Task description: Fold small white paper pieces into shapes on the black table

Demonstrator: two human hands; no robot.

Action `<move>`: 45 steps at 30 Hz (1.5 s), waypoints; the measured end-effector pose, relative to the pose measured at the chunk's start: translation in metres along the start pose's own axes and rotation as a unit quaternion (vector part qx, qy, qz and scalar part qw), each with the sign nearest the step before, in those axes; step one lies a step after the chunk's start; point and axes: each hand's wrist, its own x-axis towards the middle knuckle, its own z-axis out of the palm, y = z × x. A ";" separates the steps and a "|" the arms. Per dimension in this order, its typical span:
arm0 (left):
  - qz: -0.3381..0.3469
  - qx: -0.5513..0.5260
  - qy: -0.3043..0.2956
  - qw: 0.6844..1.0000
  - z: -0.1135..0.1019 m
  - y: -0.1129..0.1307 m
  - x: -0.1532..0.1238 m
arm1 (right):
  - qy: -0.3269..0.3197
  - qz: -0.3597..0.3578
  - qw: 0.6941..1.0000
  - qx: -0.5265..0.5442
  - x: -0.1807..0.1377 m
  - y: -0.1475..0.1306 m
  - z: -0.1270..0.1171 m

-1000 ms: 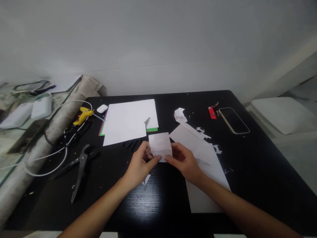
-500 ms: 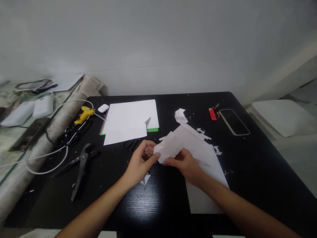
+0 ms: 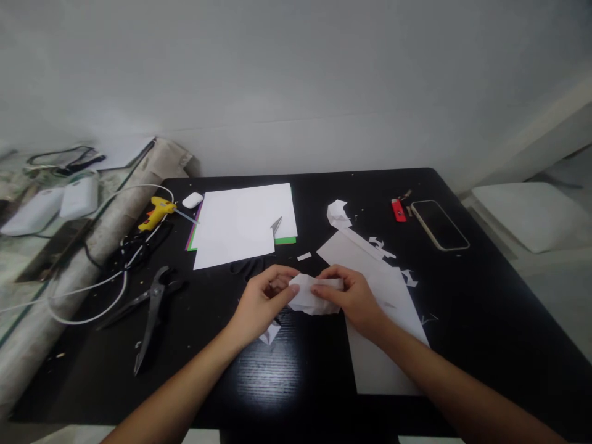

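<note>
A folded piece of white paper (image 3: 314,297) is pinched between my two hands above the black table. My left hand (image 3: 264,302) is closed on its left end, thumb on the near face. On its right part, the thumb and fingers of my right hand (image 3: 354,299) are closed too. Beneath my right forearm lies a white paper sheet (image 3: 382,364). A small paper scrap (image 3: 270,333) rests on the table just below my left hand, and another folded white paper piece (image 3: 338,214) lies farther back.
White sheets (image 3: 245,216) over coloured ones lie at the back left, with scissors' blades (image 3: 276,226) on them. Pliers (image 3: 155,302) and a yellow glue gun (image 3: 158,213) are to the left. A red lighter (image 3: 398,210) and a phone (image 3: 439,225) sit at the right. Scraps (image 3: 409,279) are scattered about.
The held paper has been turned and folded down into a smaller, flatter shape. My right hand has risen slightly, its fingers now over the paper's upper edge.
</note>
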 end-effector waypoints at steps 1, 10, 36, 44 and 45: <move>-0.008 -0.001 -0.007 1.000 0.000 0.000 0.000 | 0.008 -0.010 1.000 -0.016 -0.001 -0.001 0.000; 0.001 0.019 -0.009 1.000 -0.001 0.006 -0.001 | 0.037 -0.073 0.994 -0.073 -0.005 -0.003 0.003; 0.150 0.181 -0.028 0.972 -0.011 0.004 -0.002 | -0.117 0.012 0.992 0.054 0.000 -0.002 -0.004; 0.162 0.184 -0.090 0.965 -0.008 0.005 -0.006 | -0.126 -0.033 0.991 -0.036 -0.004 0.000 0.004; 0.155 0.185 -0.087 0.966 -0.008 0.006 -0.006 | -0.120 -0.040 0.991 -0.043 -0.003 0.000 0.004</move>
